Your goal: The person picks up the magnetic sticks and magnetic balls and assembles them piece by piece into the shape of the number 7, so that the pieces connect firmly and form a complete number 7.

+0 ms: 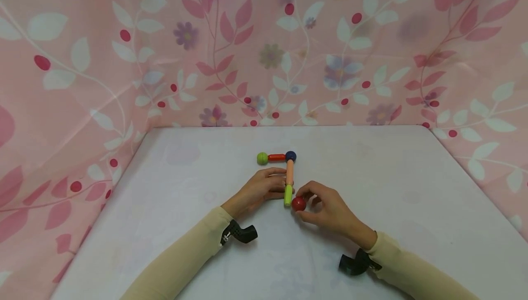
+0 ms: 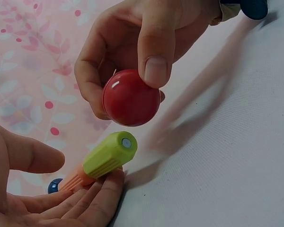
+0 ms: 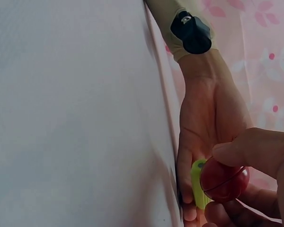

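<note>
Thumb and fingers of my right hand (image 1: pixel 332 208) pinch a shiny red ball (image 2: pixel 131 101). Just beside the ball is the free end of a yellow-green magnetic rod (image 1: pixel 288 196), whose round silver magnet tip shows in the left wrist view. That rod joins end to end with a peach rod (image 1: pixel 290 171), which leads to a dark blue ball (image 1: pixel 290 156). From there a short red rod (image 1: pixel 277 157) runs left to a green ball (image 1: pixel 262 158). My left hand (image 1: pixel 264 186) lies with extended fingers against the yellow-green and peach rods, its thumb apart from them.
A white-covered table (image 1: pixel 198 263) carries the pieces. Behind and at the sides hangs a pink floral cloth (image 1: pixel 264 34). Each sleeved wrist wears a black camera mount, the left one (image 1: pixel 243 233) low over the table and the right one (image 1: pixel 354 264) likewise.
</note>
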`<action>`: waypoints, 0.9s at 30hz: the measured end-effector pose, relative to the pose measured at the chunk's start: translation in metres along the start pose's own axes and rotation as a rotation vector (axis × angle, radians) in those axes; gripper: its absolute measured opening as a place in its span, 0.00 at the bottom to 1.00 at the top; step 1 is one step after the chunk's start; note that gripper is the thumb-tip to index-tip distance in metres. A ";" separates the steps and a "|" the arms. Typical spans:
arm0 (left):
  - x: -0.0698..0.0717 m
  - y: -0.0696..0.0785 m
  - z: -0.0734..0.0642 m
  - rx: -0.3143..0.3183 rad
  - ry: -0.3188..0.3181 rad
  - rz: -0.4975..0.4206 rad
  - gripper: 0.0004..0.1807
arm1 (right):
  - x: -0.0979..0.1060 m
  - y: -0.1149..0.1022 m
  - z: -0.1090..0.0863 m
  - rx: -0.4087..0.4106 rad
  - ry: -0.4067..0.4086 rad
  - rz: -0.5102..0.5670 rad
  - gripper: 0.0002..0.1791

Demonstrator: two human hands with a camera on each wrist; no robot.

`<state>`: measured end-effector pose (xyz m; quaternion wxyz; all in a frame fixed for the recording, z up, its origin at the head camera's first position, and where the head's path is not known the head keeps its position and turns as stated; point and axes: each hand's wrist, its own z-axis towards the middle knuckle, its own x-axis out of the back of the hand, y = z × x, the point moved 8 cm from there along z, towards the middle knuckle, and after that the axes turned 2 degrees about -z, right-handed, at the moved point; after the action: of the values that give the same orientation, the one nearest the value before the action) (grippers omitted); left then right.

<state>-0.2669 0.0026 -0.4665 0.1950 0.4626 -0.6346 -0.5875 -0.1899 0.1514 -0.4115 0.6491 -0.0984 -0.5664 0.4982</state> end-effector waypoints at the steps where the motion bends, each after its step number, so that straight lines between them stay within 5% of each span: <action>1: 0.001 0.000 0.000 0.000 0.006 0.002 0.27 | -0.001 0.000 0.000 -0.001 -0.003 0.005 0.23; 27: -0.001 0.003 -0.002 -0.002 0.012 0.005 0.26 | -0.022 -0.013 0.000 0.091 -0.043 0.066 0.25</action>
<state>-0.2660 0.0018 -0.4633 0.2009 0.4641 -0.6340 -0.5850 -0.1797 0.1282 -0.4163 0.6238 -0.0768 -0.5532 0.5467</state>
